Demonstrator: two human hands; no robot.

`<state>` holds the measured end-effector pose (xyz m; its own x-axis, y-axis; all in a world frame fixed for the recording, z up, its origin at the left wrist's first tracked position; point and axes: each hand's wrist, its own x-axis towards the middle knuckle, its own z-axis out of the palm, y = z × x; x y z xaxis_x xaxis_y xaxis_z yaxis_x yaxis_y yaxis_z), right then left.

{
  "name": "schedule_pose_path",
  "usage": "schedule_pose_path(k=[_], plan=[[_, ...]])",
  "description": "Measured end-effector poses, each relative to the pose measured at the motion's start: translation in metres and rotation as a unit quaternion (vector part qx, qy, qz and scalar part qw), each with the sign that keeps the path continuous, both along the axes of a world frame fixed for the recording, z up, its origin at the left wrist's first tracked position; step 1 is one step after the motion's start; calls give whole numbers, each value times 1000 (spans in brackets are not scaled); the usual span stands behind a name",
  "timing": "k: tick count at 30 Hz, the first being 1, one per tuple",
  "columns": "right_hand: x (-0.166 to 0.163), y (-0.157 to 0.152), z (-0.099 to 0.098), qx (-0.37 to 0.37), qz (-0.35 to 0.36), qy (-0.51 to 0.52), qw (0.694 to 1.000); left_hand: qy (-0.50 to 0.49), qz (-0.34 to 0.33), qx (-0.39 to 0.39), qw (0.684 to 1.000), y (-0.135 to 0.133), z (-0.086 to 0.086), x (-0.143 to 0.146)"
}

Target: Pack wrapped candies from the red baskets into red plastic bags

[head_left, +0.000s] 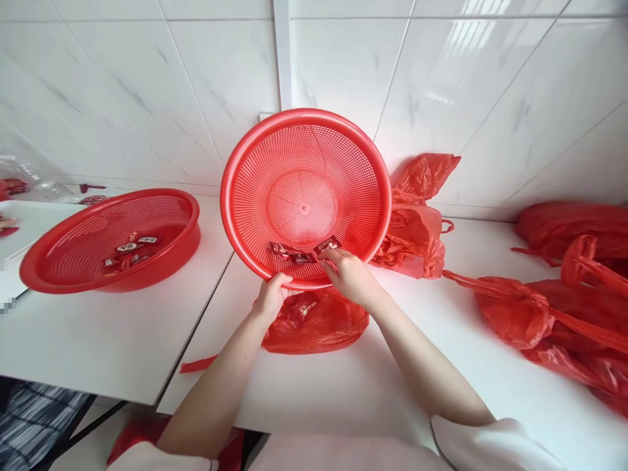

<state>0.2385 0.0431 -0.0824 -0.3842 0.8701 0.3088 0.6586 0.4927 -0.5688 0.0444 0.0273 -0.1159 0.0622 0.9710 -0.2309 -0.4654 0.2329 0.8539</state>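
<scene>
A round red mesh basket [304, 137] is tipped up on its edge, its inside facing me. My left hand [271, 297] grips its lower rim, thumb over the edge. My right hand [349, 273] reaches over the rim into the basket, its fingers closed round small dark-red wrapped packets [299, 254] lying at the bottom edge. Under the basket, between my hands, lies a red plastic bag [316, 320] on the white table [314, 386].
A second red mesh basket [63, 261] with a few packets [128, 250] in it rests on the left table. More red plastic bags lie behind the tipped basket [417, 222] and at the right [564, 307]. A tiled wall stands close behind.
</scene>
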Motion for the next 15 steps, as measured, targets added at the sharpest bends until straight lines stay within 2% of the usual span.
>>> schedule_pose_path(k=[3,6,10,15], plan=[[-7,2,-11,-15,33,-39,999,-11,-41,14,999,-8,-1,7],[-10,0,-16,-48,61,-69,995,19,-33,15,999,-10,-6,7],[-6,-4,-9,-85,82,-49,992,23,-34,-3,999,-5,-6,3],[-2,-4,-2,-49,82,-40,995,-15,-24,-6,1000,-2,-1,2]])
